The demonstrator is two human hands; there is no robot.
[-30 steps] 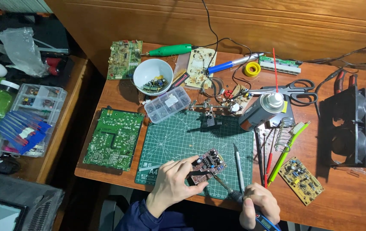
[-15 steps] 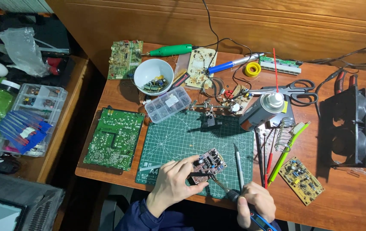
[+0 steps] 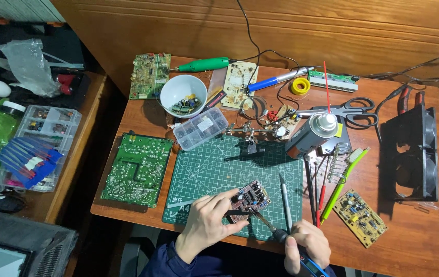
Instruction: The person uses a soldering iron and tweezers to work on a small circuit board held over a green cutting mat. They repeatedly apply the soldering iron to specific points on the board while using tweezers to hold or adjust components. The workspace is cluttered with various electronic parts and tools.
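Observation:
My left hand (image 3: 206, 221) grips a small brown circuit board (image 3: 250, 198) near the front edge of the green cutting mat (image 3: 214, 169), holding it tilted. In my right hand (image 3: 307, 247) is a soldering iron (image 3: 276, 233) with a blue and black handle; its metal tip points up and left and touches the board's lower edge. A grey tool (image 3: 285, 201) lies on the mat just right of the board.
A large green circuit board (image 3: 137, 169) lies left of the mat. Behind it are a white bowl (image 3: 182, 95), a clear parts box (image 3: 200, 128), a spray can (image 3: 309, 136), scissors (image 3: 350, 109) and a black fan (image 3: 414, 154). A small yellow board (image 3: 359, 217) sits at the right front.
The soldering iron's tip has moved in slightly toward the small board. My left hand keeps holding the board in the same place.

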